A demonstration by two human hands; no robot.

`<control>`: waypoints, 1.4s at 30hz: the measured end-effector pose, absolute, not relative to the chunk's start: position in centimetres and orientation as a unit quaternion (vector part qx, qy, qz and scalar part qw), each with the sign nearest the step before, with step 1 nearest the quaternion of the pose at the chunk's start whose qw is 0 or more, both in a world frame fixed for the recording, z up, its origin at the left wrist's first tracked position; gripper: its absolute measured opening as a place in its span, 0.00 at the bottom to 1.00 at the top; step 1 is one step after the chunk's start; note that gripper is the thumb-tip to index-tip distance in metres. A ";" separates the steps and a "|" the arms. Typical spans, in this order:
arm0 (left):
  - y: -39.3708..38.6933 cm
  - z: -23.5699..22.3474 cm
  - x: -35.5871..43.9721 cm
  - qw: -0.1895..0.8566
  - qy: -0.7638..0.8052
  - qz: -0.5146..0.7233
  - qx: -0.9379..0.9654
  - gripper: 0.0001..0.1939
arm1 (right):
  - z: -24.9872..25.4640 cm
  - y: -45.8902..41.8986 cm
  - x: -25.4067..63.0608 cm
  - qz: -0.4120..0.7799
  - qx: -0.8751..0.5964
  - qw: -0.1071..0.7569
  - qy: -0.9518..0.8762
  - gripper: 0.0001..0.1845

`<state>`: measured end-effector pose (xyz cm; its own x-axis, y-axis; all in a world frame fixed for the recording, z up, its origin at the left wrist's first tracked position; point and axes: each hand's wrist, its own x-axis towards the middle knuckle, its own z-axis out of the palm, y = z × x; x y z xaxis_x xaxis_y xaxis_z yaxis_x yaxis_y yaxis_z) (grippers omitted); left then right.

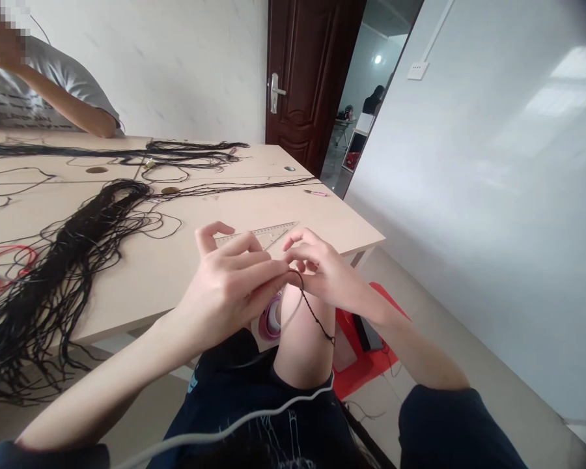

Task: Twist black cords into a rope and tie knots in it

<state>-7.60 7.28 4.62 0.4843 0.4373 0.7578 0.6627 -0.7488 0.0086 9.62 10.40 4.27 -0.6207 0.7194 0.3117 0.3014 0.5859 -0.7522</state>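
A thin black knotted cord (315, 317) hangs in a loop from my fingertips, its lower end dangling over my bare knee. My left hand (229, 270) pinches the cord between thumb and forefinger, the other fingers bent loosely. My right hand (317, 267) meets it fingertip to fingertip and is closed on the same cord. The exact pinch point is partly hidden by the fingers. Just behind both hands, a clear set square (278, 231) lies on the wooden table (141, 296), partly covered by my left hand.
A large bundle of black cords (73, 241) spills over the table's left edge, with a red cord (10, 264) beside it. More black cords (190, 153) lie farther back. A pink pen (316, 193) rests near the right edge. A person (68, 85) sits across. A red stool (366, 374) stands below right.
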 end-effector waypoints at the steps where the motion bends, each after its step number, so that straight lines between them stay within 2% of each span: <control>1: 7.3 4.4 -7.6 0.186 -0.317 -0.375 -0.851 0.04 | 4.3 10.5 9.6 0.361 -0.300 0.306 -0.828 0.09; 7: 6.8 3.8 -8.3 0.275 -0.272 -0.293 -0.874 0.07 | 4.4 10.7 9.5 0.484 -0.286 0.299 -0.771 0.13; 14: 6.2 3.8 -8.0 0.373 -0.255 -0.245 -0.858 0.11 | 4.5 10.6 9.1 0.511 -0.290 0.300 -0.751 0.13; 19: 6.0 3.1 -7.0 0.396 -0.296 -0.266 -0.828 0.11 | 4.6 10.2 9.0 0.464 -0.328 0.309 -0.763 0.13; 22: 5.8 3.5 -7.6 0.304 -0.287 -0.371 -0.829 0.03 | 4.8 10.0 9.3 0.438 -0.325 0.321 -0.774 0.10; 25: 5.7 4.1 -9.0 0.079 -0.348 -0.509 -0.783 0.08 | 5.0 9.8 9.9 0.405 -0.308 0.334 -0.794 0.05; 28: 6.2 4.2 -10.1 -0.219 -0.398 -0.490 -0.744 0.12 | 5.3 9.5 10.5 0.375 -0.289 0.345 -0.810 0.04; 30: 6.7 3.9 -10.4 -0.343 -0.385 -0.423 -0.745 0.12 | 5.6 9.3 10.8 0.370 -0.276 0.346 -0.817 0.04; 35: 7.3 3.5 -10.1 -0.470 -0.333 -0.341 -0.743 0.11 | 6.4 8.8 11.3 0.358 -0.268 0.332 -0.831 0.04; 42: 6.3 4.3 -10.1 -0.497 -0.309 -0.339 -0.737 0.06 | 6.9 8.4 11.7 0.331 -0.291 0.337 -0.832 0.04</control>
<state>-10.10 6.33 4.32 0.5802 0.7915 0.1924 0.1181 -0.3155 0.9416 11.71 8.42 6.92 -0.6036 0.7067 0.3692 0.2604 0.6124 -0.7465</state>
